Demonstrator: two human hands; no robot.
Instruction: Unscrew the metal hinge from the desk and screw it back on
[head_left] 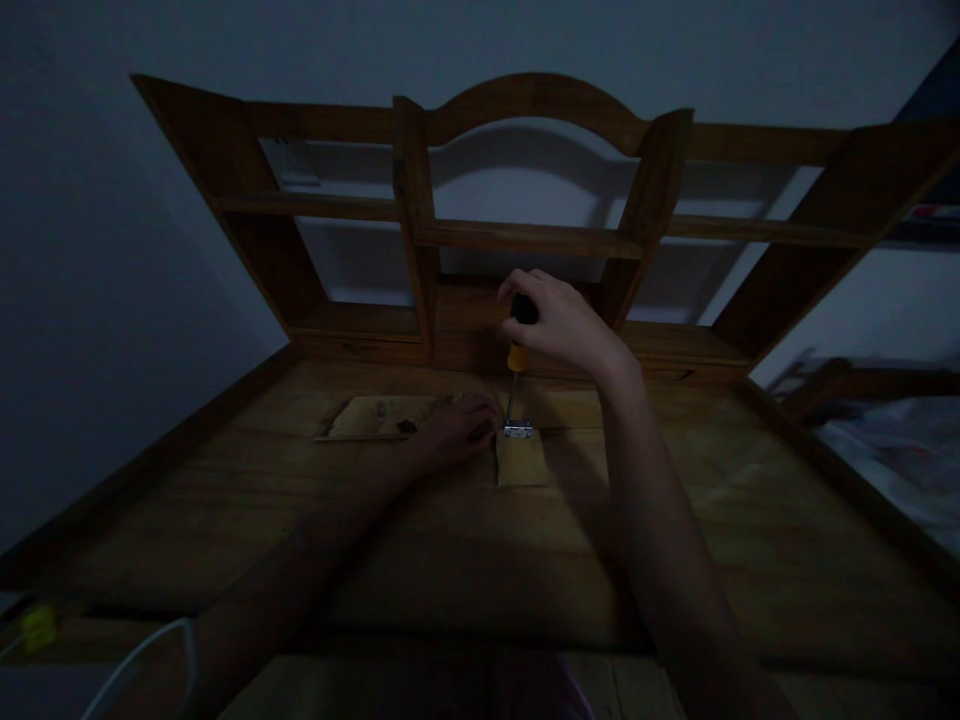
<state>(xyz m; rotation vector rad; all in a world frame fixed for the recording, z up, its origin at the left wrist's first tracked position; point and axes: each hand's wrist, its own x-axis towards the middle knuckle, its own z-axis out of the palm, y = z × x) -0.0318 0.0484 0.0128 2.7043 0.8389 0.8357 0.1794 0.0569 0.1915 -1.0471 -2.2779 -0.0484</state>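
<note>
My right hand (551, 318) is closed around the black and orange handle of a screwdriver (516, 358), which stands nearly upright. Its shaft reaches down to a small silver metal hinge (518, 429). That hinge lies at the far edge of a small light wooden block (522, 462) on the desk top. Just left of the hinge, my left hand (466, 424) is bent low over the wood with its fingers curled in. Whether those fingers pinch anything is too dark to make out. A worn strip of wood or board (367, 416) lies left of this hand.
A wooden shelf unit (525, 238) with an arched top rises at the back of the desk (300, 540). Raised side rails border the desk. A white socket strip (291, 160) shows behind the left shelf. Something yellow (37, 627) is at the lower left, near a pale cord.
</note>
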